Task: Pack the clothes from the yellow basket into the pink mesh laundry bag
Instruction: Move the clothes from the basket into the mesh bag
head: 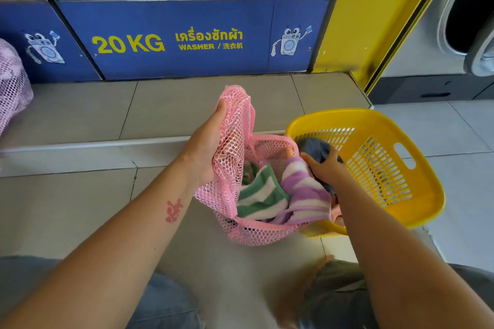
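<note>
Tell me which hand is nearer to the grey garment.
Right. The right hand grips the grey garment at the yellow basket; the left hand holds the pink mesh laundry bag, apart from it.

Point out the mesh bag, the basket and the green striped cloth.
mesh bag (238,128), head view, raised mesh side.
basket (423,184), head view, right wall.
green striped cloth (256,192), head view, middle stripes.

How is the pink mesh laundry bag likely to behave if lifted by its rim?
Probably floppy: the pink mesh laundry bag folds and drapes where the left hand grips its rim. Likely to sag at the bottom, where the green-striped cloth and purple-striped cloth lie. Its open weave should grip easily, not slip.
</note>
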The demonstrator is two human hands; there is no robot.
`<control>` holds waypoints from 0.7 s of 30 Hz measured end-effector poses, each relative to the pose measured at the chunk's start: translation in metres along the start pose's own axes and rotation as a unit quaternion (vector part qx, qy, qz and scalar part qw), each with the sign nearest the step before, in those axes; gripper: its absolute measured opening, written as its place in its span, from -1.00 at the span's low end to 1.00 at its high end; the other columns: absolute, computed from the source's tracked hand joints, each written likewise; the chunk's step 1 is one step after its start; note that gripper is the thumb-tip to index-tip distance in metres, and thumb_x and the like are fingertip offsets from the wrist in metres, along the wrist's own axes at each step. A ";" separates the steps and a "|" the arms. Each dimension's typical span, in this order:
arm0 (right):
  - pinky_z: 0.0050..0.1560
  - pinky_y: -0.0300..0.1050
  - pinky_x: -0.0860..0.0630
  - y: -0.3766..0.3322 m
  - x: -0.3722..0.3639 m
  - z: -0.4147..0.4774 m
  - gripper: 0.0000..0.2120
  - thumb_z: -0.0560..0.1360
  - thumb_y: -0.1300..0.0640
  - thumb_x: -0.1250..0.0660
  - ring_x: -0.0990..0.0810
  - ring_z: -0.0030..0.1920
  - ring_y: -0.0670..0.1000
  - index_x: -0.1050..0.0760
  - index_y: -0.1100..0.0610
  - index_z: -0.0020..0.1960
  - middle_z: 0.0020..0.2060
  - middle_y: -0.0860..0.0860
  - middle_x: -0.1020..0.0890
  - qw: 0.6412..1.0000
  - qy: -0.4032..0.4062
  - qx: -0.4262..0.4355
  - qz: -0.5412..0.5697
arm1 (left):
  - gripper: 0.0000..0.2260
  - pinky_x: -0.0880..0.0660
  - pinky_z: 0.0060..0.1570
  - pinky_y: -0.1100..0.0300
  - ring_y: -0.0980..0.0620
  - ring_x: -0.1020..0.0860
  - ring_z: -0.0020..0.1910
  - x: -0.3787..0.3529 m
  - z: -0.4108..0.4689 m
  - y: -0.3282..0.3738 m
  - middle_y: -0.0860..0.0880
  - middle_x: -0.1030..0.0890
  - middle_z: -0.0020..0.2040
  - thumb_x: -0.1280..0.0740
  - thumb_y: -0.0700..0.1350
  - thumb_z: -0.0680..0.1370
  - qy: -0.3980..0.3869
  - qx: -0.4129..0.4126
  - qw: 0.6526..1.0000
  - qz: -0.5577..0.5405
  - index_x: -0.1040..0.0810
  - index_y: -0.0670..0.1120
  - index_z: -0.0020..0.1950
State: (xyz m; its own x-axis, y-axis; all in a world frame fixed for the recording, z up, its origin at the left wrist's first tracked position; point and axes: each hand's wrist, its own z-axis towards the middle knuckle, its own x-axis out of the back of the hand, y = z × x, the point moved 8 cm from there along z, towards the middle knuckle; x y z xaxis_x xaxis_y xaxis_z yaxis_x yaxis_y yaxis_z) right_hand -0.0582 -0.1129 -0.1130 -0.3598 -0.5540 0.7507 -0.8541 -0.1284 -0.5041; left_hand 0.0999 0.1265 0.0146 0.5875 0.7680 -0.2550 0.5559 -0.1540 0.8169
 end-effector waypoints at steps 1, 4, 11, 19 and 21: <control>0.44 0.26 -0.19 0.002 -0.006 0.005 0.05 0.34 -0.43 -0.29 -0.21 0.46 0.34 0.12 0.06 0.57 0.50 0.29 -0.19 1.000 -0.014 -0.018 0.008 | -0.41 -0.39 0.36 -0.07 -0.11 -0.54 0.31 -0.002 0.001 0.000 -0.12 -0.56 0.37 -0.10 0.30 0.61 -0.002 -0.001 1.000 0.002 -0.39 -0.03 0.50; 0.39 0.20 -0.25 0.002 -0.024 0.017 -0.04 0.43 -0.30 -0.30 -0.26 0.45 0.32 0.11 0.11 0.58 0.50 0.26 -0.21 0.996 -0.075 -0.047 -0.010 | -0.41 -0.38 0.39 -0.11 -0.12 -0.56 0.29 0.000 0.008 -0.001 -0.13 -0.58 0.36 -0.12 0.31 0.60 0.003 0.006 1.000 -0.012 -0.42 -0.03 0.49; 0.12 0.12 -0.48 0.007 -0.013 0.029 -0.61 0.45 0.27 -0.27 -0.56 0.15 0.32 -0.46 0.25 0.27 0.15 0.31 -0.59 0.999 0.006 0.031 0.041 | -0.41 -0.39 0.38 -0.17 -0.13 -0.60 0.25 0.005 0.013 -0.004 -0.12 -0.63 0.29 -0.15 0.34 0.58 0.001 0.013 0.999 -0.031 -0.48 -0.02 0.44; -0.12 -0.03 -0.37 -0.025 0.087 -0.009 -0.49 0.21 0.19 -0.08 -0.44 -0.06 0.08 -0.46 0.21 0.13 -0.08 0.13 -0.48 0.958 0.149 0.083 0.229 | -0.43 -0.42 0.36 -0.17 -0.14 -0.64 0.18 0.006 -0.009 -0.004 -0.15 -0.68 0.19 -0.15 0.32 0.58 0.007 0.005 0.999 -0.043 -0.54 -0.04 0.38; -0.15 -0.06 -0.33 -0.034 0.115 -0.030 -0.59 0.25 0.22 -0.09 -0.41 -0.11 0.05 -0.44 0.14 0.07 -0.11 0.09 -0.45 0.944 0.203 0.100 0.241 | -0.44 -0.46 0.31 -0.13 -0.14 -0.65 0.16 0.006 -0.017 -0.002 -0.16 -0.69 0.18 -0.14 0.32 0.59 0.009 0.000 0.999 -0.044 -0.54 -0.04 0.37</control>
State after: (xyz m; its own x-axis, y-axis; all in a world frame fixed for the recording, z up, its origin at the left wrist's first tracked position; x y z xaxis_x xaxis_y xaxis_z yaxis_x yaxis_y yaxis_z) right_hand -0.0815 -0.1473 0.0035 -0.8381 -0.2314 0.4941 -0.4800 -0.1177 -0.8693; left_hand 0.0920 0.1416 0.0200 0.5258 0.7897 -0.3161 0.6043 -0.0852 0.7922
